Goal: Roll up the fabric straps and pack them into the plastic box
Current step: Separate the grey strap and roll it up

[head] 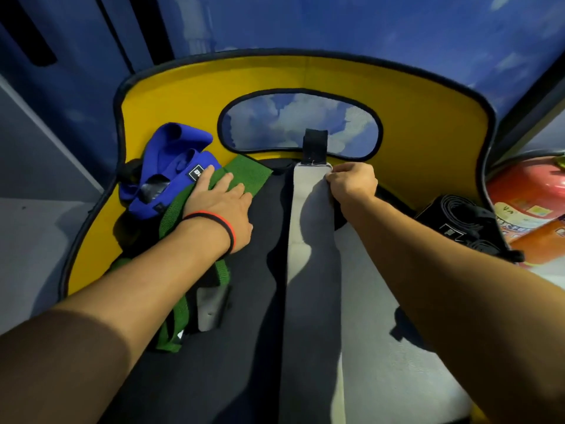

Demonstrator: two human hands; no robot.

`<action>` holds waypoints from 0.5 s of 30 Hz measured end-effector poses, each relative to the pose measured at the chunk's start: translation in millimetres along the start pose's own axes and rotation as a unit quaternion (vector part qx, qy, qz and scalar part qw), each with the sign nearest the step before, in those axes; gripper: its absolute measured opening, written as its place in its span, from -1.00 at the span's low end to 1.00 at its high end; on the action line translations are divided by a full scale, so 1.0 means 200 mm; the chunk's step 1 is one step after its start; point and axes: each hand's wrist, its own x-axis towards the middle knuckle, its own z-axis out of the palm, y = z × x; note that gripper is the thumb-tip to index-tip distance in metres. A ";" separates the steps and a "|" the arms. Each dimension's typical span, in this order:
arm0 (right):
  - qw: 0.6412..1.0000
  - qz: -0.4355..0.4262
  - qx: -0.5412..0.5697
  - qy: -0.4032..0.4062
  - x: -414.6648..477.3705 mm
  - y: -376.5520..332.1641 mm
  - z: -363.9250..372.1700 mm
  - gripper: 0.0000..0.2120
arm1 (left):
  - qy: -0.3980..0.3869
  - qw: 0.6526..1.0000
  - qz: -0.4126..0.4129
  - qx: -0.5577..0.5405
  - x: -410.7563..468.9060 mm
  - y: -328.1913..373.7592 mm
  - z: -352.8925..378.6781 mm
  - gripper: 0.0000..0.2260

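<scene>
A long grey fabric strap [308, 240] lies flat down the middle of the dark surface, its far end carrying a black tab [315, 146]. My right hand [351, 186] pinches the strap's right edge near that far end. My left hand [220, 200] rests with straight fingers on a green strap [244, 174] that runs back towards me on the left. A blue strap [171, 160] lies bunched at the far left. A rolled black strap [461, 218] sits at the right. I cannot make out a plastic box.
A yellow padded wall [428, 133] with a black rim curves round the far side, with a cloud-patterned oval window [290, 117] in it. A red fire extinguisher [532, 191] lies outside on the right. A small grey block [209, 307] sits beside the green strap.
</scene>
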 end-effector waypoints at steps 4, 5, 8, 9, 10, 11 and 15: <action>1.000 -0.014 0.016 0.022 -0.04 0.01 -0.01 -0.77 | -0.006 1.000 -0.005 0.002 0.01 0.02 -0.01 -0.43; 0.999 -0.025 0.019 0.025 -0.07 0.02 -0.02 -0.76 | -0.005 1.000 -0.005 0.003 0.00 0.03 -0.01 -0.44; 0.998 -0.063 0.011 0.011 -0.19 0.04 -0.08 -0.69 | 0.009 1.000 0.009 -0.015 -0.06 0.06 -0.03 -0.46; 0.997 -0.070 0.008 0.005 -0.24 0.06 -0.11 -0.68 | 0.023 0.999 0.020 -0.029 -0.10 0.08 -0.04 -0.48; 0.997 -0.076 0.007 0.000 -0.30 0.07 -0.13 -0.68 | 0.041 0.998 0.032 -0.046 -0.13 0.09 -0.06 -0.50; 0.997 -0.078 0.004 -0.007 -0.35 0.08 -0.16 -0.69 | 0.059 0.995 0.044 -0.065 -0.18 0.10 -0.07 -0.52; 0.993 -0.096 -0.031 -0.061 -0.59 0.13 -0.28 -0.73 | 0.083 0.968 0.079 -0.222 -0.40 0.14 -0.14 -0.59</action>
